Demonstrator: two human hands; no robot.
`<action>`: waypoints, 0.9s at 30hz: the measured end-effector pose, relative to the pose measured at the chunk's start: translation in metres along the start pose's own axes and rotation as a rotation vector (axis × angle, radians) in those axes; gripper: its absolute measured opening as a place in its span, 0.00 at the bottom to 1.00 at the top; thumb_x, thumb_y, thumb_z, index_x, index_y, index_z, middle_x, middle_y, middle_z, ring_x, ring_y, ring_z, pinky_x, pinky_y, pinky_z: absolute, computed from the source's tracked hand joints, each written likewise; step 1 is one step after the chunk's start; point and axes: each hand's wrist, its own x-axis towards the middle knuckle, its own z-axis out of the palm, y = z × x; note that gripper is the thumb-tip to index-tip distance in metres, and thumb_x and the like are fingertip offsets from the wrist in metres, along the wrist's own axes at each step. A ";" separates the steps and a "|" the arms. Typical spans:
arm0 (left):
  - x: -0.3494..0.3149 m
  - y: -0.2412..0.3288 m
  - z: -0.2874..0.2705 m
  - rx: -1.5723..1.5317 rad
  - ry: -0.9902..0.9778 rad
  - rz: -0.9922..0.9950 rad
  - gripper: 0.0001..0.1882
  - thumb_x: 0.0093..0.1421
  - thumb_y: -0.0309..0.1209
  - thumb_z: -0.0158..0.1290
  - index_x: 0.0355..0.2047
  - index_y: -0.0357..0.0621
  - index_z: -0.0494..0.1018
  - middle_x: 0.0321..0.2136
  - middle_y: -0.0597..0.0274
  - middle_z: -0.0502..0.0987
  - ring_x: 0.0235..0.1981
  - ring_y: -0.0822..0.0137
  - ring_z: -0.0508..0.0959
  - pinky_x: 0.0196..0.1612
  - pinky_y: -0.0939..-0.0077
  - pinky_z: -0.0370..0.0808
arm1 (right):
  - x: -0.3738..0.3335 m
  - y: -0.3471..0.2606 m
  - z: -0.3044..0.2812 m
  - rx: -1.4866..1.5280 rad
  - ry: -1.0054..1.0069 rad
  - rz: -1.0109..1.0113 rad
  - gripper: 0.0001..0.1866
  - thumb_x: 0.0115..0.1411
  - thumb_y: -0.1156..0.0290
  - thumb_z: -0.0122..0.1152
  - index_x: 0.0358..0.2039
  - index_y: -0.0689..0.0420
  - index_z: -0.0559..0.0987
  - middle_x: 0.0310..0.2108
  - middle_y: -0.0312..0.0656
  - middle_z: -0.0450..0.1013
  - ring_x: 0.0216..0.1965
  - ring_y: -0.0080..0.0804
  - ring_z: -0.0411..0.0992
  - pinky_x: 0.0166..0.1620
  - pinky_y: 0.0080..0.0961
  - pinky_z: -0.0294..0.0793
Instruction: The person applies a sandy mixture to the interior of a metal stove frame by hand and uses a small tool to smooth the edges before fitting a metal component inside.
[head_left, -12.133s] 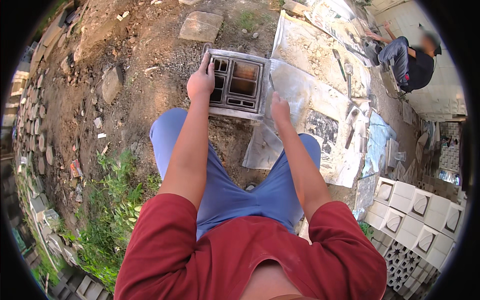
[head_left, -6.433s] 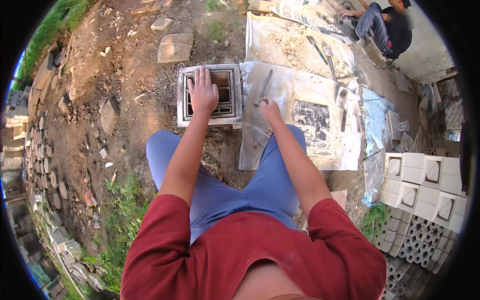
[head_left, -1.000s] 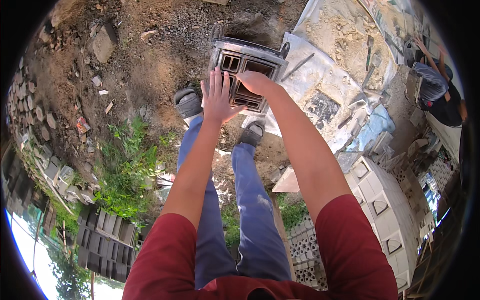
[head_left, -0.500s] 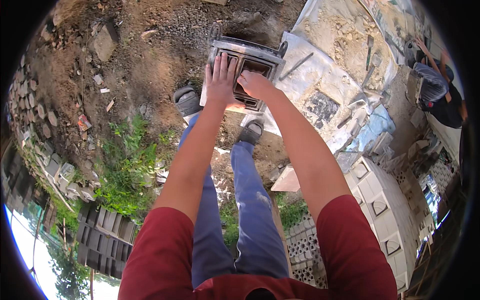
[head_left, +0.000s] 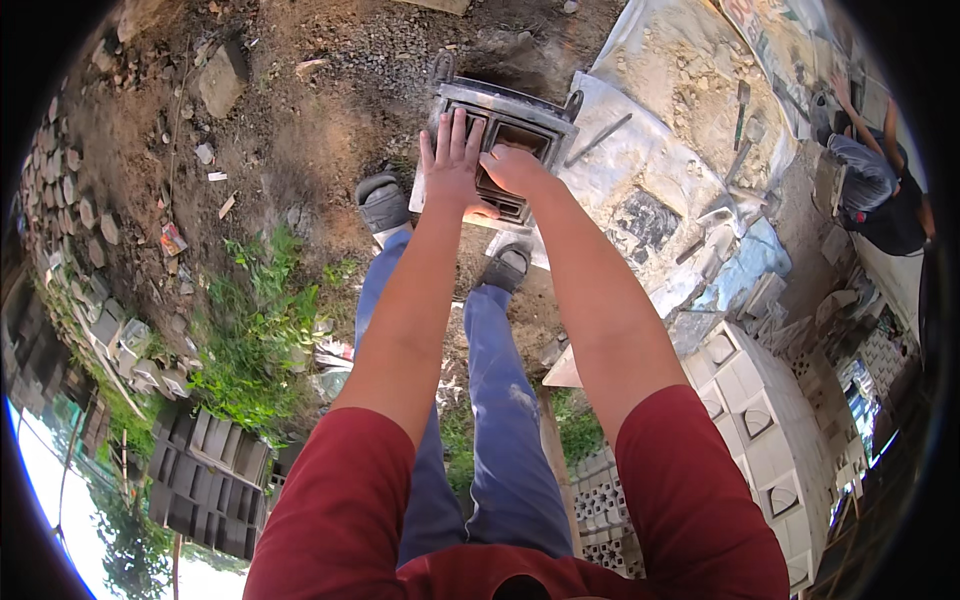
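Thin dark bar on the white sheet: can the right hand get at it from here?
Likely yes: the bar lies uncovered on the white sheet, right of the framed mould; only the mould's right rim seems between it and the right hand.

The head camera sits on the wearer's head and looks steeply down along both forearms (head_left: 607, 300), its picture upright and wide, straight edges bending toward the dark round rim. Nearest the lens are the red sleeves (head_left: 690, 470), large along the bottom; the left hand (head_left: 455, 172) and right hand (head_left: 517, 170) come smaller beyond them, above centre. Farther down shows the ground (head_left: 320, 130), and the left edge of the pale sheet (head_left: 650, 150) slants down right of centre
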 end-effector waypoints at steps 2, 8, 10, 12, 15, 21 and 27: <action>-0.001 -0.002 0.000 0.015 -0.019 -0.013 0.88 0.23 0.71 0.73 0.80 0.57 0.35 0.80 0.52 0.31 0.80 0.48 0.31 0.76 0.35 0.34 | 0.002 0.000 0.003 0.028 -0.014 0.001 0.15 0.70 0.63 0.47 0.40 0.57 0.81 0.42 0.54 0.79 0.45 0.54 0.80 0.46 0.49 0.81; 0.002 0.007 -0.004 -0.021 -0.012 0.003 0.88 0.24 0.70 0.73 0.80 0.58 0.34 0.80 0.53 0.30 0.80 0.48 0.31 0.76 0.35 0.35 | 0.002 0.013 0.008 0.248 -0.051 0.225 0.23 0.70 0.55 0.44 0.43 0.59 0.82 0.47 0.57 0.79 0.49 0.58 0.78 0.54 0.51 0.76; 0.000 0.001 -0.001 -0.015 -0.004 0.003 0.88 0.24 0.71 0.73 0.80 0.58 0.34 0.80 0.53 0.30 0.80 0.48 0.31 0.76 0.34 0.34 | 0.004 0.003 0.001 0.277 -0.066 0.232 0.25 0.70 0.53 0.43 0.44 0.60 0.82 0.48 0.57 0.79 0.50 0.58 0.77 0.56 0.51 0.74; -0.002 -0.003 0.000 0.011 -0.016 -0.009 0.88 0.23 0.71 0.72 0.80 0.58 0.35 0.80 0.54 0.30 0.80 0.48 0.31 0.76 0.34 0.34 | 0.006 -0.012 -0.011 0.390 -0.077 0.377 0.24 0.71 0.54 0.43 0.44 0.60 0.82 0.48 0.57 0.79 0.50 0.59 0.77 0.55 0.51 0.75; -0.001 -0.001 0.001 0.017 -0.010 -0.006 0.88 0.22 0.72 0.71 0.80 0.58 0.35 0.80 0.54 0.30 0.80 0.49 0.30 0.75 0.33 0.34 | 0.002 -0.011 -0.023 0.429 -0.100 0.373 0.29 0.70 0.48 0.45 0.46 0.64 0.81 0.50 0.61 0.78 0.53 0.62 0.74 0.57 0.51 0.72; -0.001 -0.001 0.002 -0.006 0.008 0.001 0.89 0.21 0.72 0.72 0.80 0.58 0.36 0.80 0.54 0.30 0.80 0.49 0.30 0.75 0.33 0.33 | -0.003 -0.016 -0.039 0.331 -0.137 0.291 0.29 0.69 0.48 0.46 0.45 0.64 0.82 0.49 0.62 0.78 0.53 0.62 0.75 0.57 0.50 0.73; -0.003 -0.004 0.002 -0.004 0.000 -0.015 0.88 0.22 0.72 0.72 0.80 0.58 0.36 0.80 0.56 0.31 0.80 0.51 0.31 0.76 0.34 0.33 | -0.001 -0.018 -0.030 0.346 -0.073 0.267 0.27 0.70 0.50 0.46 0.43 0.63 0.81 0.47 0.62 0.78 0.51 0.62 0.75 0.55 0.52 0.73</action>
